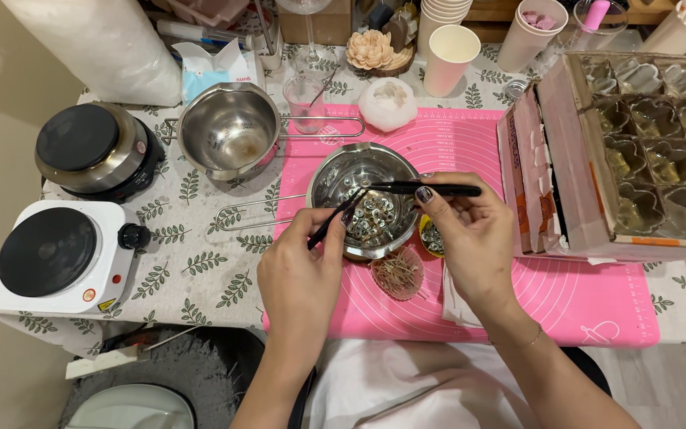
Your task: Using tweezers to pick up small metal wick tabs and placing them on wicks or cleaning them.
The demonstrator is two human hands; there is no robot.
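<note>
Hands closed on black tweezers: left hand with one pair, right hand with another, tips over steel pot of metal wick tabs.

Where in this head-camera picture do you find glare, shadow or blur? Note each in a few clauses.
Head view: glare glints on the empty steel pot and inside the steel bowl of small metal discs; the left hand and right hand are sharp, each holding black tweezers; soft shadow lies under the forearms; light is even, with no obvious motion blur.
</note>
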